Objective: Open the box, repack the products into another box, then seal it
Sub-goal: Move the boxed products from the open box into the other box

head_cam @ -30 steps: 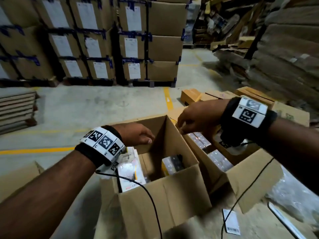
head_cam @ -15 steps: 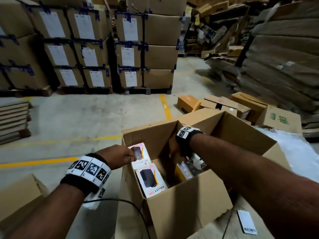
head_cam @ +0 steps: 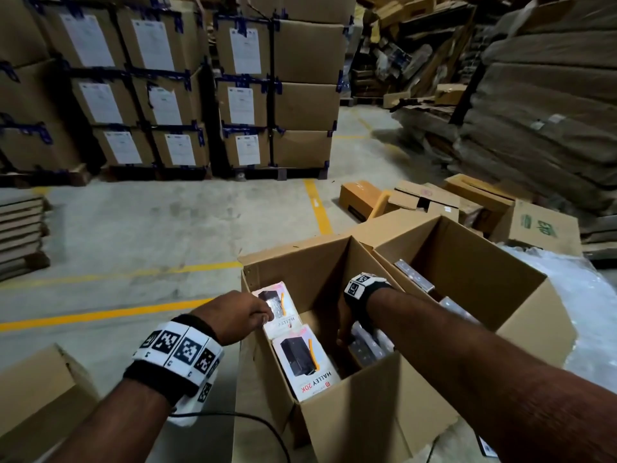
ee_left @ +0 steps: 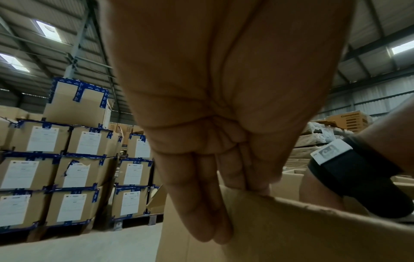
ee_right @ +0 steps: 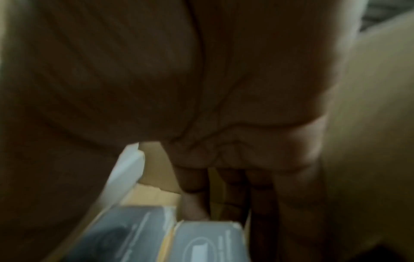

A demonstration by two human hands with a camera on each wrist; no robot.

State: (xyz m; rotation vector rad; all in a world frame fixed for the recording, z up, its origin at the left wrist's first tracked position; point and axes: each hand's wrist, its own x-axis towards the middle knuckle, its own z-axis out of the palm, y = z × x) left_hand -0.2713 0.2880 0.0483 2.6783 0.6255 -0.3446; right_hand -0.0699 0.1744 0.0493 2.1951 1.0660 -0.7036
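Brown box [head_cam: 350,412], white-and-black product packs [head_cam: 305,362]

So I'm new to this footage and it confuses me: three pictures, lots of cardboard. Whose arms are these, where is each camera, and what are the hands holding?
No machine here: a person is repacking goods, with one camera on the head and one on each wrist. The head view looks down at two open cartons on a warehouse floor. The left hand grips the near carton's wall; the left wrist view shows those fingers curled over the cardboard edge. The right hand reaches deep inside that carton among wrapped packs. Its wrist view is dark and blurred, so its grip cannot be judged. White product boxes stand inside too. The far carton holds more packs.
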